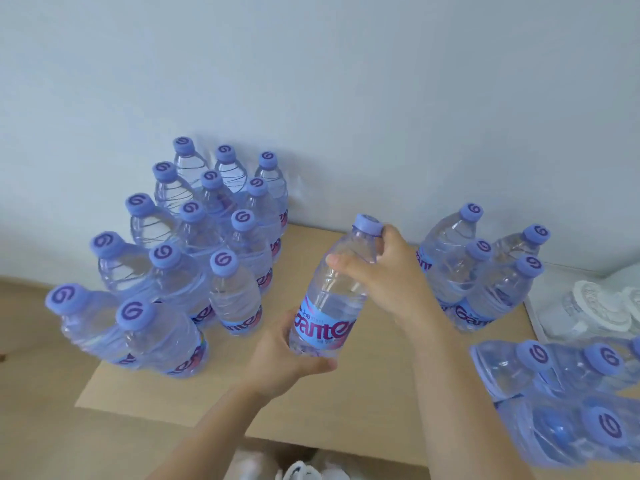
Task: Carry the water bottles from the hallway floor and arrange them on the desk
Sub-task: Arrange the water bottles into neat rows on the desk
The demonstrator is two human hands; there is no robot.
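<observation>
Between both hands' fingers point(337, 263): bottle point(332, 289)

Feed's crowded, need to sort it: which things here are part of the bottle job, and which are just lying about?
Job:
held bottle, in left hand and right hand
left bottle cluster
right bottle group
shrink-wrapped bottles
desk

Lying about:
white-capped containers
</observation>
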